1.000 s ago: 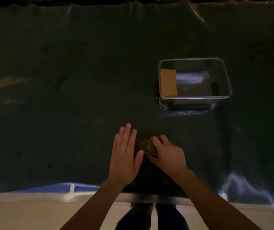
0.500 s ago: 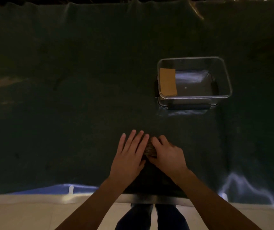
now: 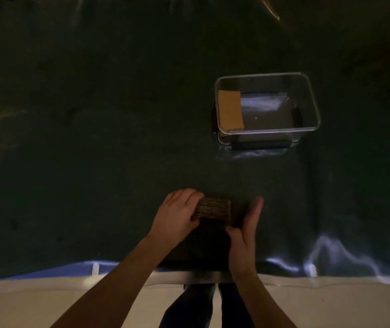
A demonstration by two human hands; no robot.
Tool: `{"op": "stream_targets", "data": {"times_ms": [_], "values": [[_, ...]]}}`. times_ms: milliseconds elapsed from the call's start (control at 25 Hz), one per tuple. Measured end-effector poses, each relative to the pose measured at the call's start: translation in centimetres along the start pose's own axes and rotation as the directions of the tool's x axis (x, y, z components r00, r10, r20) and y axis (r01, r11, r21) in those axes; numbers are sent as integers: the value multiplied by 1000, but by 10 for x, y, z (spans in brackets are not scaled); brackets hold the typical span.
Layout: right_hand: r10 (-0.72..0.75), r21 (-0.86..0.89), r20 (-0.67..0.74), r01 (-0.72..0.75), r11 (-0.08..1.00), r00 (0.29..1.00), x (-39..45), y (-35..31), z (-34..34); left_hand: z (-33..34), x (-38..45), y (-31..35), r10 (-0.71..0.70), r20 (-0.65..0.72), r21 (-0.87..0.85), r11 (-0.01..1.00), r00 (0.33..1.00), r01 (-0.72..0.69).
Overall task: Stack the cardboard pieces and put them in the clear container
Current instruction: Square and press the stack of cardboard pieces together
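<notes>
A stack of cardboard pieces (image 3: 214,209) stands on edge on the dark cloth near the front, its ribbed edges facing me. My left hand (image 3: 177,214) grips the stack's left end, fingers curled over its top. My right hand (image 3: 246,230) is open and flat, fingers straight, just right of the stack and a little apart from it. Farther back right sits the clear container (image 3: 312,100). A tan cardboard piece (image 3: 230,109) lies inside against its left wall.
Dark green cloth (image 3: 94,138) covers the whole table; its front edge (image 3: 201,276) runs below my wrists. The container has a dark latch (image 3: 260,145) on its near side. My legs show beneath the table edge.
My right hand has come off the stack and opened to its right. My left hand has curled around the stack's left end, and the stack's ribbed side is uncovered.
</notes>
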State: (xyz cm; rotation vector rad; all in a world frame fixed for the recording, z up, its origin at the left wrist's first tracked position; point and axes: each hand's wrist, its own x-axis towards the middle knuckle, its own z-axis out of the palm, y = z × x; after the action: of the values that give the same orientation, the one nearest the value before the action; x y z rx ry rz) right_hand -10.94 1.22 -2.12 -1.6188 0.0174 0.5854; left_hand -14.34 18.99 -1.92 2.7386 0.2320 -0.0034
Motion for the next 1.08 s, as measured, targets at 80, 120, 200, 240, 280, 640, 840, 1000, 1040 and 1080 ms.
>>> {"op": "stream_targets", "data": {"times_ms": [80, 120, 200, 240, 280, 640, 840, 1000, 1040, 1080], "values": [[55, -86, 140, -43, 995, 989, -2, 1, 10, -2, 1, 0, -2, 8, -4, 1000, 1000, 2], [61, -82, 133, -51, 995, 989, -1, 3, 11, -2, 0, 0, 2, 9, -11, 1000, 1000, -2], [68, -72, 64, -64, 995, 996, 2, 9, 8, -3, 1, 0, 7, 11, -28, 1000, 1000, -7], [81, -104, 80, -72, 992, 994, 2, 9, 6, -4, 2, 0, 6, 14, -33, 999, 1000, -6], [89, -159, 119, -70, 985, 989, 2, 9, 6, -4, 2, 0, 7, 14, -37, 999, 1000, -7], [-321, -774, 343, 460, 436, 883, 49, -8, 0, -2, 1, -8, 48, -2, -43, 998, 999, -48], [-313, -795, 381, 481, 369, 870, 59, -11, -9, -5, -12, -39, -177, 56, -339, 922, 983, 186], [-291, -788, 368, 462, 407, 883, 61, -17, -16, -13, -9, -44, -147, 102, -413, 893, 984, 177], [-304, -788, 376, 474, 392, 876, 62, -19, -18, -12, -8, -45, -144, 93, -412, 895, 985, 170], [-296, -786, 387, 480, 390, 873, 63, -21, -19, -11, -8, -46, -140, 89, -409, 898, 986, 164]]}}
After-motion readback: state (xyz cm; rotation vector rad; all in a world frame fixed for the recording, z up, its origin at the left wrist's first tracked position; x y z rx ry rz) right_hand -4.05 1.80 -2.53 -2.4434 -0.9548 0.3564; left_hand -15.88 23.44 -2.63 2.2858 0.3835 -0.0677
